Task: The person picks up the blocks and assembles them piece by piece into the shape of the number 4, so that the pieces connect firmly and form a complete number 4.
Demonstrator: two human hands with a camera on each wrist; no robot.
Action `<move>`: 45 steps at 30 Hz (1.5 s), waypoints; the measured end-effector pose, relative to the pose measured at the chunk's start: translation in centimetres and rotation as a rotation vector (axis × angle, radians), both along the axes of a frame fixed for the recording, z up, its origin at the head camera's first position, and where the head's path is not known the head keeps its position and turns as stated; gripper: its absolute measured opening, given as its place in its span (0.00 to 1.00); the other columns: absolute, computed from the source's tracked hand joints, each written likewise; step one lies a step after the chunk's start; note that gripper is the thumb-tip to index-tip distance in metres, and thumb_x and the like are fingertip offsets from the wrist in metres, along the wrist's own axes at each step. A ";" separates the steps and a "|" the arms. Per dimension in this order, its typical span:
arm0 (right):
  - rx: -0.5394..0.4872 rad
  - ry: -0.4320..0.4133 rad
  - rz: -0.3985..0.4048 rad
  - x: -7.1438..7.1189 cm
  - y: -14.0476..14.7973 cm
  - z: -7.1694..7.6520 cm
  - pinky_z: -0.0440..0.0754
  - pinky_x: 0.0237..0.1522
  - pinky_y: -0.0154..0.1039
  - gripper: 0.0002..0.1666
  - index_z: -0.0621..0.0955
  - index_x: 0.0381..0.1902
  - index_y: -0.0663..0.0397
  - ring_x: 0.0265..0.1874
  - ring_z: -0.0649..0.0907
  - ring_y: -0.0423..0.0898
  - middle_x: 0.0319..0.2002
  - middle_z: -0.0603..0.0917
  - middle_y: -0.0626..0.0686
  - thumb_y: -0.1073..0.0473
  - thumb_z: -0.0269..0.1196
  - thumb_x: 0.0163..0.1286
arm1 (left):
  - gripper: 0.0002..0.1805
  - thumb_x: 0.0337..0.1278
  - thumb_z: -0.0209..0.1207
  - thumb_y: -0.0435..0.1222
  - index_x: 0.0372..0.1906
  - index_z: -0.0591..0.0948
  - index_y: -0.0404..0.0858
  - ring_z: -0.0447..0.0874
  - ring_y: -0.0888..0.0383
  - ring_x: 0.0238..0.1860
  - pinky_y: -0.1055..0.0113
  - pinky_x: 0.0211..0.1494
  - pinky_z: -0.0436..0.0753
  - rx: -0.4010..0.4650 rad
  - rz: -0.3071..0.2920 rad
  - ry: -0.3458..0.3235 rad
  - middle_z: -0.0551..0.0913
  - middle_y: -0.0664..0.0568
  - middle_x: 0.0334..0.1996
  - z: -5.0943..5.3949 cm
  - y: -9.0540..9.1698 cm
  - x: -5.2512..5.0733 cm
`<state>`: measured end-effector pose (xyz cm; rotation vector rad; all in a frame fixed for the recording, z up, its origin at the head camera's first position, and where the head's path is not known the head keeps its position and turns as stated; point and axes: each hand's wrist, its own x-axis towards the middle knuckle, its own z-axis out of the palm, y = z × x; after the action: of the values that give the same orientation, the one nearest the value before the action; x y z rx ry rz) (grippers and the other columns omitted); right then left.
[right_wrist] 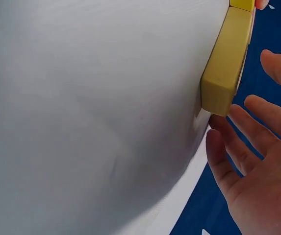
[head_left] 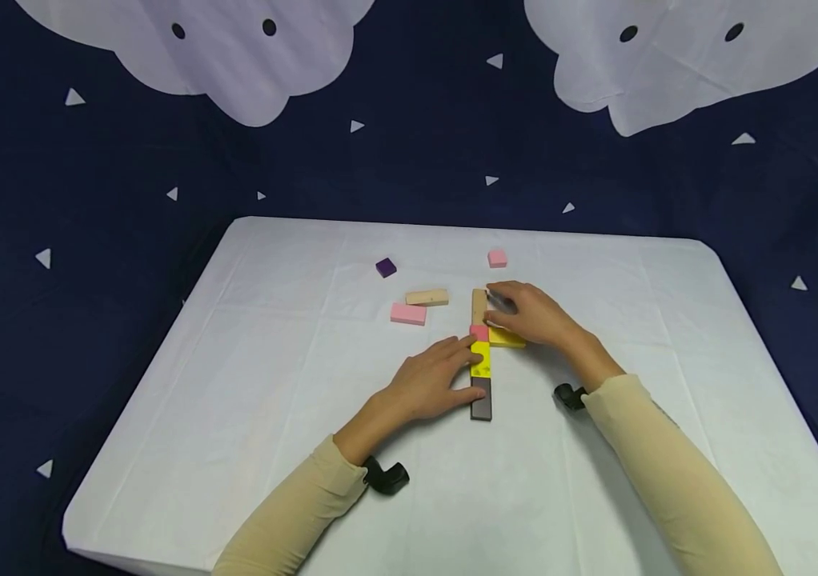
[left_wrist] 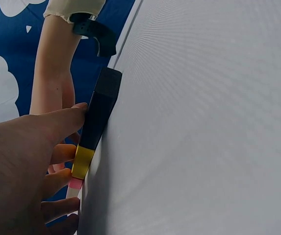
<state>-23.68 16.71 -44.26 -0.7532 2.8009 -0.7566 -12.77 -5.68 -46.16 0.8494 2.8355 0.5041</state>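
On the white table a line of blocks runs away from the person: a dark grey block (head_left: 481, 408), a yellow block (head_left: 480, 370), a small pink block (head_left: 478, 331) and a plain wooden block (head_left: 479, 304). A second yellow block (head_left: 507, 339) sticks out to the right of the line. My left hand (head_left: 432, 381) lies along the left side, thumb touching the dark block (left_wrist: 99, 107), fingertips at the yellow and pink blocks. My right hand (head_left: 533, 314) is spread beside the wooden block; its fingers (right_wrist: 253, 125) look apart in the right wrist view, holding nothing visible.
Left of the line lie a loose wooden block (head_left: 427, 298) and a pink block (head_left: 408, 314). Farther back are a dark purple block (head_left: 386, 267) and a small pink block (head_left: 498, 258). A dark blue cloth with clouds hangs behind the table (head_left: 294, 256).
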 end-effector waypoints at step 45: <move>0.086 0.218 0.240 6.7 0.7 -0.2 0.66 0.62 0.53 0.30 0.78 0.61 0.51 0.63 0.69 0.49 0.65 0.72 0.50 0.44 0.64 0.65 | 0.33 0.59 0.49 0.66 0.64 0.73 0.54 0.53 0.57 0.72 0.45 0.54 0.75 0.002 -0.005 0.016 0.52 0.63 0.74 0.0 -0.1 0.0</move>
<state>-17.02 17.37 -44.42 -1.1943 2.8320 -0.5390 -12.75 -5.74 -46.20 0.8650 2.8467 0.5022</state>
